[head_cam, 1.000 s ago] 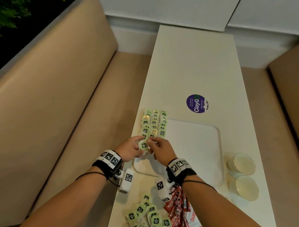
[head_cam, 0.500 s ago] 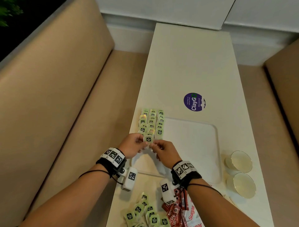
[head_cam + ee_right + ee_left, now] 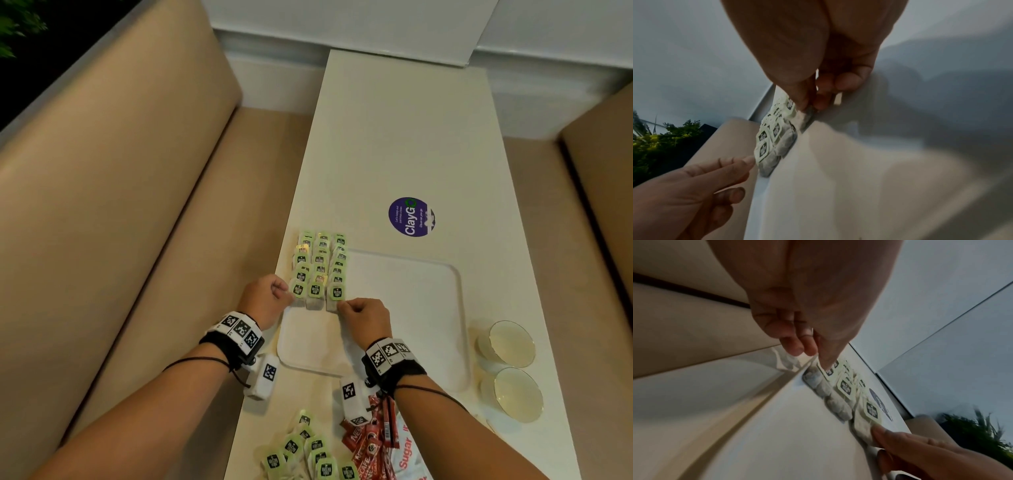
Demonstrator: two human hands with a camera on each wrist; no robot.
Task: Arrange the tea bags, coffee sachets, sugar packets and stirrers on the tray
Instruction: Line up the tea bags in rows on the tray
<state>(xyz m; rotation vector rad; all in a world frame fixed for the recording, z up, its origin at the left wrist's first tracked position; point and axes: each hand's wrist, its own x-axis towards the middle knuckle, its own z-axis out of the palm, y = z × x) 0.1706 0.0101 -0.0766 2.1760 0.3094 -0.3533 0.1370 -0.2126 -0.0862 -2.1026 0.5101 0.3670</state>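
Hands had parted from 1 shared tea bag, left hand (image 3: 265, 296) pinched left front tea bag (image 3: 298, 291), right hand (image 3: 364, 317) pinched right front tea bag (image 3: 336, 293), 3 rows on tray (image 3: 411, 308) left edge, sticker (image 3: 411, 216) read "ClayGo", sachets (image 3: 368, 448) read "NESCAFE", packets (image 3: 407, 457) read "Sugar".

White tray (image 3: 411, 308) on bench (image 3: 394, 137), three rows of tea bags (image 3: 320, 263) at its far-left corner, left hand (image 3: 265, 299) and right hand (image 3: 364, 317) touching nearest bags

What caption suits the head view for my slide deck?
Both hands, left hand and right hand, straighten rows of green-tagged tea bags on a white rectangular plastic tray.
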